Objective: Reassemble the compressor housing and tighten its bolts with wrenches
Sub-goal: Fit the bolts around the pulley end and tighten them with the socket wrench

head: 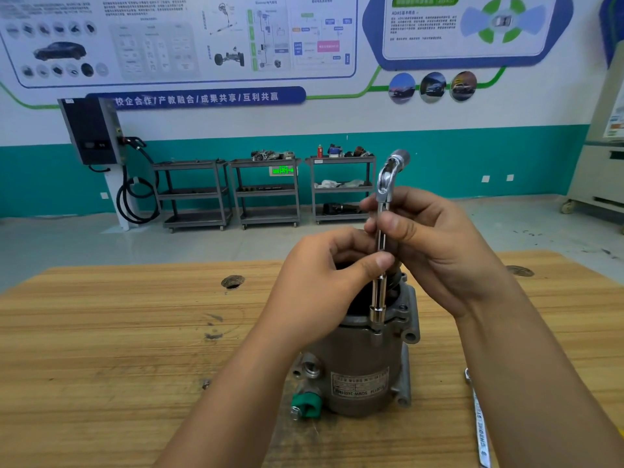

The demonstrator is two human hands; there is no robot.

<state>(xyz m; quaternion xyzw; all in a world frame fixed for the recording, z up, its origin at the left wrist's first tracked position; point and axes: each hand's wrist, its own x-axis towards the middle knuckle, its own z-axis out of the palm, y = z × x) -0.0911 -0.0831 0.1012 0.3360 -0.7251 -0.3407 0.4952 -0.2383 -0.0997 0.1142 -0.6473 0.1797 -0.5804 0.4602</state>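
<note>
A grey metal compressor (361,376) stands upright on the wooden table (118,349), with a label on its side and a green cap (305,405) at its lower left. An L-shaped chrome socket wrench (381,238) stands vertical, its lower socket set on a bolt at the top rim of the housing. My left hand (324,285) pinches the wrench shaft with thumb and fingers. My right hand (435,244) grips the shaft just above it, below the bent upper end. My hands hide the top of the compressor.
A flat chrome wrench (477,420) lies on the table right of the compressor, partly under my right forearm. The tabletop has round holes (232,282). Three grey shelf carts (266,190) and a wall charger (91,130) stand far behind.
</note>
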